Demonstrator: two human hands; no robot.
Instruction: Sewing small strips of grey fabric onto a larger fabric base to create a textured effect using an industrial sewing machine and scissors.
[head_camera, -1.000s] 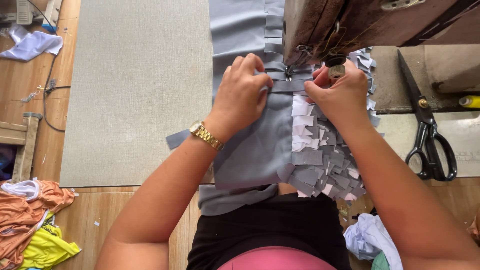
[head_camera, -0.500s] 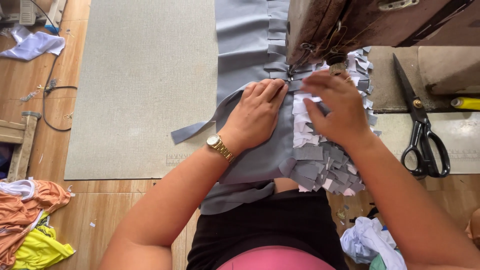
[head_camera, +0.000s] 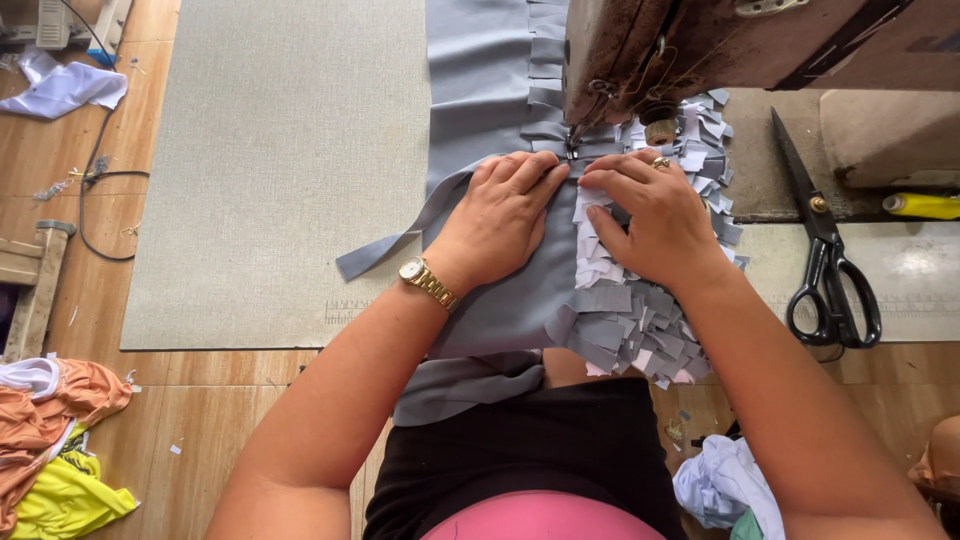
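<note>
A long piece of grey fabric (head_camera: 480, 70) lies under the brown sewing machine head (head_camera: 700, 50), with pleated folds along its right side. My left hand (head_camera: 505, 215), with a gold watch on the wrist, presses flat on the fabric just in front of the needle. My right hand (head_camera: 645, 215), wearing a ring, lies flat on a pile of small grey and white cloth pieces (head_camera: 630, 320) beside the seam. The fingertips of both hands nearly meet at the needle. A loose grey strip (head_camera: 385, 250) trails off to the left.
Black scissors (head_camera: 825, 250) lie to the right on the table, with a yellow object (head_camera: 920, 205) beyond them. A beige mat (head_camera: 280, 150) covers the tabletop. A white cloth (head_camera: 65, 90) and a cable lie far left. Orange and yellow cloth (head_camera: 50, 450) sits on the floor.
Both hands have lowered and flattened on the fabric near the needle. The right hand came down from the machine's presser area onto the cloth pieces.
</note>
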